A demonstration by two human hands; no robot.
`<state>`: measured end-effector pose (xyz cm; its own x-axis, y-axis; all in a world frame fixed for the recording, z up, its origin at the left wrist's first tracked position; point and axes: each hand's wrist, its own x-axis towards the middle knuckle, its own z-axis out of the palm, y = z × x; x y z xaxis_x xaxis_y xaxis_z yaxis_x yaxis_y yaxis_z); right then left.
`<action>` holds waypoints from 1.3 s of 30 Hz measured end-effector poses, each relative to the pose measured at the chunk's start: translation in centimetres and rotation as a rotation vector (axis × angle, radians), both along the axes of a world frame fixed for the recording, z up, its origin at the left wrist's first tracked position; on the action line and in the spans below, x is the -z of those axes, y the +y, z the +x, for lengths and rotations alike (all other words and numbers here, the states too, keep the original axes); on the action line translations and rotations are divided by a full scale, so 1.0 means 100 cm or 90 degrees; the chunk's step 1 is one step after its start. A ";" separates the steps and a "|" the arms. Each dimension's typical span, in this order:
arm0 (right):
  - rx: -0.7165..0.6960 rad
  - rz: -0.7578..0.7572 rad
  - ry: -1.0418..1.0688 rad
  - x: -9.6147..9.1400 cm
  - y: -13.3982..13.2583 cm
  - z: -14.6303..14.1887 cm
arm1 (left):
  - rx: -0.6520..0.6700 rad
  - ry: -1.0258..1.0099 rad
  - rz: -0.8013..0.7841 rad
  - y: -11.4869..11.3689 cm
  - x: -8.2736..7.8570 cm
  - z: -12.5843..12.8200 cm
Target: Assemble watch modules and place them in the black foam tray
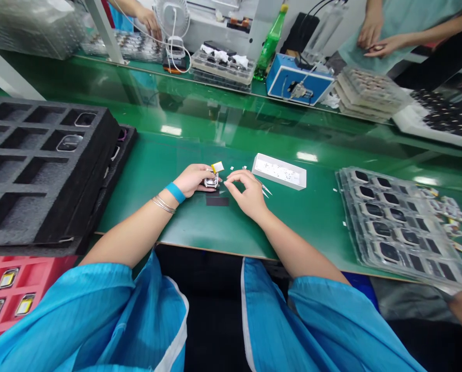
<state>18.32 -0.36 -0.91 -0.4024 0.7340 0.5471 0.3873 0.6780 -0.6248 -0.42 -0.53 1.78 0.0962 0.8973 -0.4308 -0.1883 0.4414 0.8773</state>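
My left hand (194, 180) is closed around a small silver watch case (211, 181), holding it just above the green table. A yellow and white battery (217, 167) stands out from the far side of the case. To the right, the thumb and forefinger of my right hand (248, 194) come together in a pinch near the case; whatever lies between them is too small to make out. Pointed tweezers (267, 190) stick out beyond that hand, and I cannot tell whether it grips them. A black strip (217, 201) lies below the case.
A white box (281, 171) of small pieces stands right of my hands. Clear trays of watch parts (386, 217) lie further right. Black foam trays (41, 170) are stacked left, above a red tray (29, 274). Across the bench are a fan (172, 18), a blue device (298, 77) and other people's hands.
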 end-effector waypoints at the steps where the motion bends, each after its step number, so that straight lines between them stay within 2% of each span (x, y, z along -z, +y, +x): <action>1: 0.013 -0.020 -0.021 0.003 0.002 -0.001 | -0.008 0.006 0.001 0.000 0.000 0.001; 7: 0.084 -0.152 -0.190 0.017 0.010 -0.011 | -0.022 0.008 -0.011 0.001 0.001 -0.001; 11: 0.097 -0.162 -0.250 0.015 0.006 -0.020 | -0.016 0.004 -0.013 0.002 0.003 -0.003; 16: 0.044 -0.144 -0.291 0.012 0.002 -0.020 | -0.005 0.008 -0.013 0.002 0.002 -0.003; 22: -0.035 -0.030 -0.222 0.011 -0.005 -0.008 | 0.002 0.016 -0.012 0.002 0.002 -0.004; 27: -0.017 0.057 -0.038 -0.001 -0.008 -0.003 | -0.033 0.080 0.027 -0.001 0.000 0.005; 29: -0.008 0.027 0.023 -0.006 -0.008 -0.002 | -0.039 0.083 0.044 -0.003 0.000 0.010; 34: -0.007 -0.131 0.103 -0.008 -0.007 -0.001 | 0.011 0.047 0.050 -0.009 0.001 0.017; 39: -0.020 -0.168 0.086 -0.007 -0.005 -0.001 | 0.029 0.037 0.038 -0.010 0.004 0.018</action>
